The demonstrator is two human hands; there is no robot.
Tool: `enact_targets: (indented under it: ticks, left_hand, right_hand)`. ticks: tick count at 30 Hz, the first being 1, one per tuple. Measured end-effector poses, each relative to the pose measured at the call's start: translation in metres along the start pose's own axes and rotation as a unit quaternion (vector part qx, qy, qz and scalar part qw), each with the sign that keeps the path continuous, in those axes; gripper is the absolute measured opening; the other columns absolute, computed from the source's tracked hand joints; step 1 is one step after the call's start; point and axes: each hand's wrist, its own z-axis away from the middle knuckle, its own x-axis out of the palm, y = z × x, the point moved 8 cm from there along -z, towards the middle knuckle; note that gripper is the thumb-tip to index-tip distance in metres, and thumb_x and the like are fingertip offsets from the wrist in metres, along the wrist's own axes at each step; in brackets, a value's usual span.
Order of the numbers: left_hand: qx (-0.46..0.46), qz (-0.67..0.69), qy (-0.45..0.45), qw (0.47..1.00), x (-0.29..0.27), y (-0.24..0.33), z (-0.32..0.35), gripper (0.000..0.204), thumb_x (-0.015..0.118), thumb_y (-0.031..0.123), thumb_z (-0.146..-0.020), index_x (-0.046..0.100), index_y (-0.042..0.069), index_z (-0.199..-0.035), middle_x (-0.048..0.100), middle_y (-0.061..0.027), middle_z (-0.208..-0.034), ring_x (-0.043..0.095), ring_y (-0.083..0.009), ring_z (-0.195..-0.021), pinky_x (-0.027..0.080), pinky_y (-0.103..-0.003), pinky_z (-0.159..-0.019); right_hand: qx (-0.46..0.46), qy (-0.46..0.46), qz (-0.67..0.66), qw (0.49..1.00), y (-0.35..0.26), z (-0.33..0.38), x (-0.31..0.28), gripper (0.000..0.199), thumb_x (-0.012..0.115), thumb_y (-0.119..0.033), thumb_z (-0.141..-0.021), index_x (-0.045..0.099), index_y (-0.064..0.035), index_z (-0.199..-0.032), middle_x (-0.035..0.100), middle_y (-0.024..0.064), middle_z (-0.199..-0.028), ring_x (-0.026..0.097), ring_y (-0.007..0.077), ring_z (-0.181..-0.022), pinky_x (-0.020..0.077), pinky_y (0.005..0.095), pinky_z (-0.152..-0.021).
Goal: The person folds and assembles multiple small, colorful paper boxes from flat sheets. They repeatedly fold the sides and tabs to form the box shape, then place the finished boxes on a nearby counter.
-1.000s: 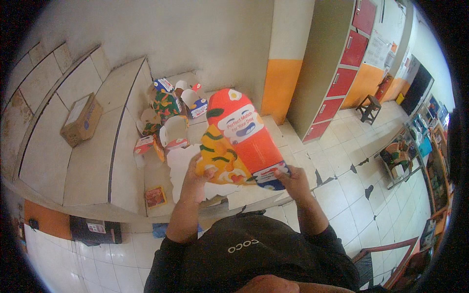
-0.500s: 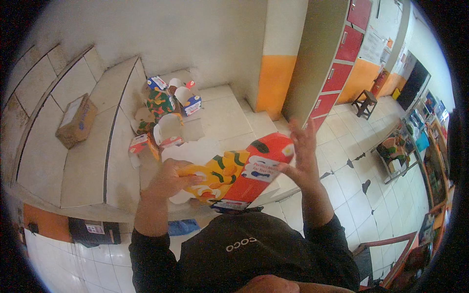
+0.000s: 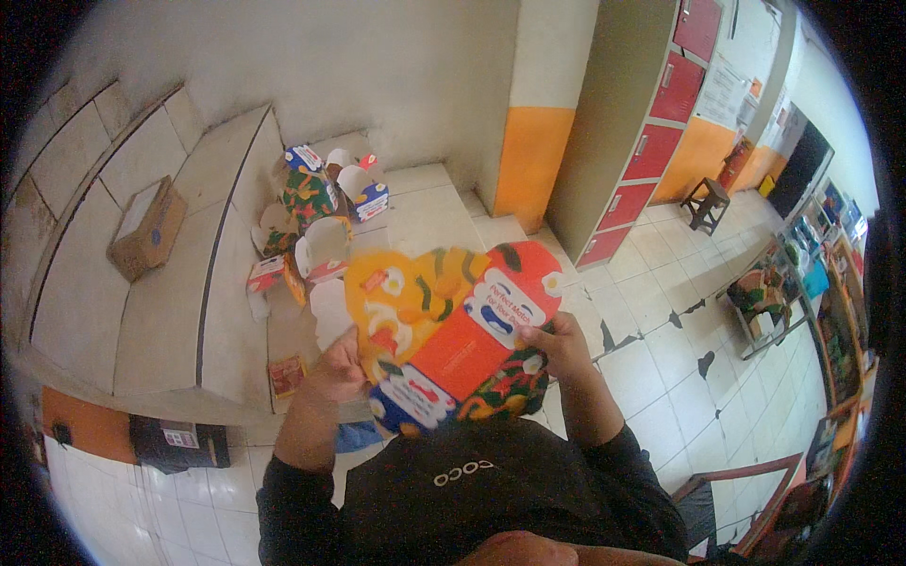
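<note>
A flattened cardboard food box, opened out into a wide sheet, is held in front of my chest. Its panels are printed red, yellow, dark blue and green with food pictures. My left hand pinches its left edge, low down. On the opposite side my right hand grips the edge, thumb lying on the printed face and fingers behind. Beyond my left hand, several folded boxes stand on the tiled ledge, among them a green patterned box, a blue and white box and a white-flapped box.
A brown carton rests on the tiled steps at the left. A small reddish packet lies near the ledge's front. Red-doored lockers stand at the back right, with a stool and a loaded rack farther right.
The box sheet has spread out and turned more face-on, showing its blue and green panels. My right hand has come down onto its right edge, and the reddish packet has come into sight.
</note>
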Motion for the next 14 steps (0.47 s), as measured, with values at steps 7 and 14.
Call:
enact_targets:
  ticks: [7, 14]
  left_hand:
    - [-0.047, -0.049, 0.139, 0.988, -0.022, -0.037, 0.021, 0.057, 0.070, 0.004, -0.070, 0.043, 0.000, -0.120, 0.055, -0.0103, -0.112, 0.056, -0.0213, -0.102, 0.046, -0.037, -0.088]
    - [-0.017, -0.074, 0.104, 0.992, -0.013, -0.040, 0.022, 0.057, 0.068, 0.004, -0.072, 0.041, 0.001, -0.123, 0.054, -0.0112, -0.115, 0.054, -0.0219, -0.104, 0.044, -0.037, -0.090]
  right_hand:
    - [-0.136, 0.163, 0.156, 0.965, -0.025, 0.000, 0.000, 0.066, 0.067, -0.015, -0.076, 0.031, -0.0005, -0.129, 0.043, 0.0173, -0.124, 0.047, 0.0243, -0.110, 0.0375, 0.0362, -0.093]
    - [-0.266, -0.045, 0.364, 0.891, -0.053, 0.000, 0.053, 0.102, 0.077, -0.042, -0.063, 0.018, -0.0026, -0.138, 0.010, 0.0190, -0.144, 0.007, 0.0378, -0.133, 0.0145, 0.0415, -0.107]
